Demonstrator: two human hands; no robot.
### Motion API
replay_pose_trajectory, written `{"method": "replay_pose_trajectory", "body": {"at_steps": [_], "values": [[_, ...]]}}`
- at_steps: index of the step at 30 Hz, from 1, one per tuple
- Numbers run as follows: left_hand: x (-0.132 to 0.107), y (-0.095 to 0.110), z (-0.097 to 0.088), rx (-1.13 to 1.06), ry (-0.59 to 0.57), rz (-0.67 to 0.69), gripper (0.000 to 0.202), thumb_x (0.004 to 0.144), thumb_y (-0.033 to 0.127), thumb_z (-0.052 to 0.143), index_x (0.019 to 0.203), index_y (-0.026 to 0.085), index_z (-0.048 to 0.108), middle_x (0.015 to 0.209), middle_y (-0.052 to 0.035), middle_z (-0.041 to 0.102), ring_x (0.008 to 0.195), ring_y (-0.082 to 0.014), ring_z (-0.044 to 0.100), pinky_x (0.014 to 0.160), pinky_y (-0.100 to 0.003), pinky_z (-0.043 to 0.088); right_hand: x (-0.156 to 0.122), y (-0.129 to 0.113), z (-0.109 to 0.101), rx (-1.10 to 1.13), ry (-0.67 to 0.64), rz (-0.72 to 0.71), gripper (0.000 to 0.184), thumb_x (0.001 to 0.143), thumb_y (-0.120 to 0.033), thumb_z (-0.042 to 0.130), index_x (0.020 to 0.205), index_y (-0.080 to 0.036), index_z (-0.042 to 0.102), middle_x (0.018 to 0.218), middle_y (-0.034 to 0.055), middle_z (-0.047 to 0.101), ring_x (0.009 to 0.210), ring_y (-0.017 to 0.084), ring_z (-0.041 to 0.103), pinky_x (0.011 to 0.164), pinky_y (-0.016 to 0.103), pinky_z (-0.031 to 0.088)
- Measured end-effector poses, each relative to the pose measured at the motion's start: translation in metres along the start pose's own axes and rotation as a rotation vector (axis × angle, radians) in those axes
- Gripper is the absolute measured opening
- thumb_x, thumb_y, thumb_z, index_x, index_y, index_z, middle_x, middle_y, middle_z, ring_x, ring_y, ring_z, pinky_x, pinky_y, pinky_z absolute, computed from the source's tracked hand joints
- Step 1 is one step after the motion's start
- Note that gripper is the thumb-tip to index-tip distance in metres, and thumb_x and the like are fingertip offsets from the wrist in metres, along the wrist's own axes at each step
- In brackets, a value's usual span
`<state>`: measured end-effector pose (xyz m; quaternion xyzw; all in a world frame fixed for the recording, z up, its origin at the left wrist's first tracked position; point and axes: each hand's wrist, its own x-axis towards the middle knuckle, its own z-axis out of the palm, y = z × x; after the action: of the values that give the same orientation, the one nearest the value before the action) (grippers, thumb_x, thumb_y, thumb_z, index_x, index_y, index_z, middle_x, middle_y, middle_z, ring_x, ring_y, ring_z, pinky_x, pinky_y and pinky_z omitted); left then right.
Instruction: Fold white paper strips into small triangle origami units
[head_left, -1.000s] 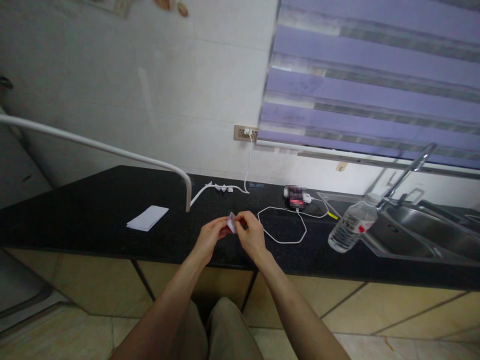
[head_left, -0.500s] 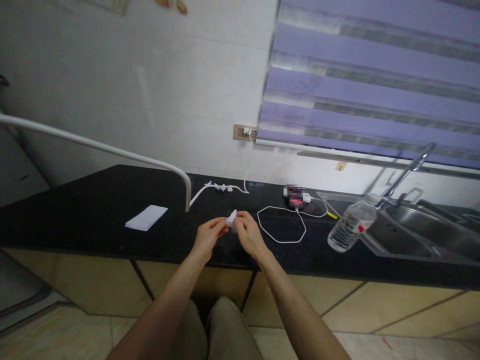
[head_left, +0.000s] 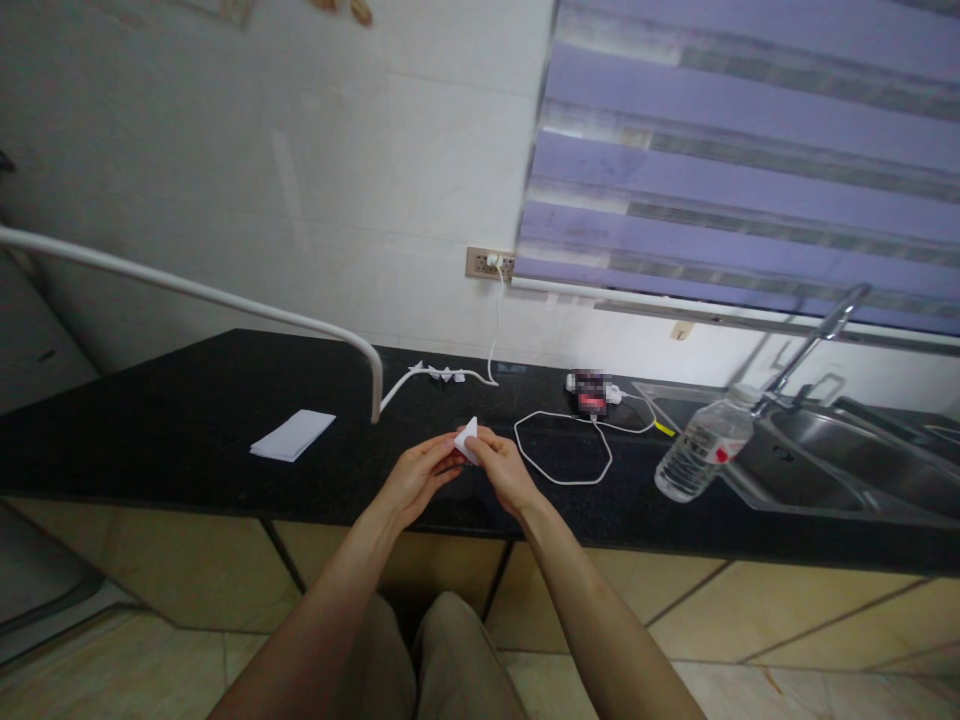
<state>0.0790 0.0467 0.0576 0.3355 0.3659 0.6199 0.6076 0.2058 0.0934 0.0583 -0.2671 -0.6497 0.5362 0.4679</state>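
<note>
A small folded piece of white paper (head_left: 466,441), triangular at the top, is held between both hands above the black counter. My right hand (head_left: 501,466) pinches it, thumb on the near face. From the other side, my left hand (head_left: 421,474) grips its left edge with thumb and fingertips; some fingers are partly hidden. To the left lies a stack of white paper sheets (head_left: 293,436). Several small folded paper pieces (head_left: 442,375) sit behind the hands, near the wall.
A bent white tube (head_left: 225,298) reaches in from the left over the black counter (head_left: 172,410). A white cable (head_left: 564,484) loops beside a blurred device (head_left: 592,393). Farther right stand a clear water bottle (head_left: 705,447) and a steel sink (head_left: 810,465) with a faucet (head_left: 821,335).
The folded paper has turned slightly, and more of its triangular face shows. My left hand has shifted a little and its lower fingers have spread.
</note>
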Motion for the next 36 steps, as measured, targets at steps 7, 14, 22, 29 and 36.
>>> {"method": "replay_pose_trajectory", "body": {"at_steps": [7, 14, 22, 29, 36], "values": [[0.001, 0.000, 0.001, -0.009, 0.031, -0.050, 0.020, 0.068, 0.029, 0.062, 0.083, 0.016, 0.062, 0.078, -0.0044, 0.065, 0.074, -0.0138, 0.059, 0.075, -0.030, 0.043, 0.002, -0.001, -0.001, -0.075, 0.035, -0.084, 0.017, 0.074, -0.026, 0.053, 0.081, -0.019, 0.066, 0.097, 0.0033, 0.058, 0.093, 0.016, 0.052, 0.083, 0.027, 0.039], [0.001, 0.001, 0.007, 0.012, 0.069, -0.181, 0.033, 0.070, 0.043, 0.055, 0.083, 0.013, 0.061, 0.081, -0.0078, 0.065, 0.075, -0.0172, 0.060, 0.073, -0.032, 0.042, -0.002, -0.010, -0.006, -0.500, -0.023, -0.346, 0.015, 0.078, -0.020, 0.049, 0.078, -0.020, 0.064, 0.100, 0.0040, 0.052, 0.098, 0.014, 0.047, 0.088, 0.029, 0.036], [0.003, -0.010, 0.003, -0.138, 0.015, -0.064, 0.018, 0.071, 0.026, 0.059, 0.084, 0.014, 0.062, 0.083, -0.0064, 0.065, 0.077, -0.0146, 0.059, 0.073, -0.028, 0.044, -0.006, -0.008, -0.006, -0.661, 0.012, -0.415, 0.014, 0.075, -0.017, 0.052, 0.084, -0.021, 0.061, 0.103, 0.0053, 0.050, 0.098, 0.016, 0.046, 0.086, 0.032, 0.037], [0.002, -0.008, 0.008, -0.142, 0.005, 0.041, 0.018, 0.068, 0.018, 0.060, 0.084, 0.012, 0.065, 0.086, -0.0063, 0.066, 0.078, -0.0128, 0.058, 0.073, -0.024, 0.044, -0.006, -0.011, -0.001, -0.683, 0.086, -0.422, 0.012, 0.073, -0.023, 0.056, 0.083, -0.020, 0.060, 0.102, 0.0056, 0.050, 0.097, 0.017, 0.047, 0.087, 0.033, 0.037], [0.000, -0.010, 0.005, -0.190, -0.005, 0.008, 0.018, 0.069, 0.016, 0.060, 0.086, 0.013, 0.063, 0.090, -0.0073, 0.065, 0.081, -0.0142, 0.059, 0.076, -0.027, 0.043, -0.006, -0.012, -0.003, -0.715, 0.084, -0.429, 0.007, 0.075, -0.023, 0.054, 0.076, -0.019, 0.060, 0.103, 0.0059, 0.050, 0.097, 0.017, 0.046, 0.087, 0.033, 0.037]]}}
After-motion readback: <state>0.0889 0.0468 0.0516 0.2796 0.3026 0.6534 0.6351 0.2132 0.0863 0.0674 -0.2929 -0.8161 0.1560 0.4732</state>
